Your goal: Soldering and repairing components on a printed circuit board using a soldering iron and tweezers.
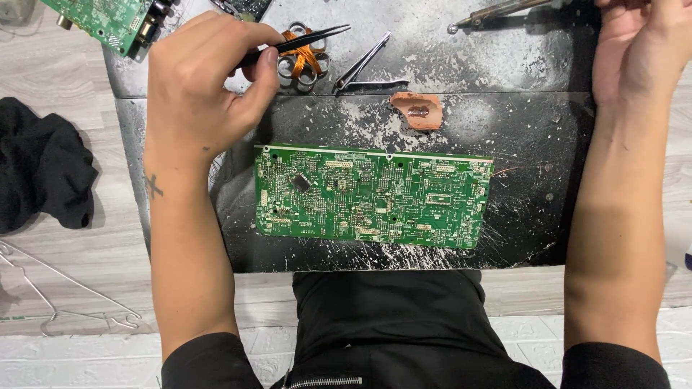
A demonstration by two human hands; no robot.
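My left hand point(205, 79) is closed in a pinch grip on black tweezers point(303, 43), thumb pressing them against the fingers, tips pointing right. Just beyond the tips lies a cluster of metal rings wound with copper wire point(303, 57); whether the tweezers touch it I cannot tell. Beside the cluster, to the right, rests a pair of silver tweezers point(364, 65), and further right a torn copper-coloured scrap point(418, 110). My right hand point(638, 43) sits at the upper right, partly cut off by the frame; I cannot tell whether it grips anything, though a soldering iron point(497, 12) lies just beside it. Nearer my body, the large green circuit board point(375, 196) lies flat on the dark, scratched surface point(533, 158), between both forearms, untouched. A second green board point(108, 21) lies upper left; black cloth point(43, 166) lies at far left.
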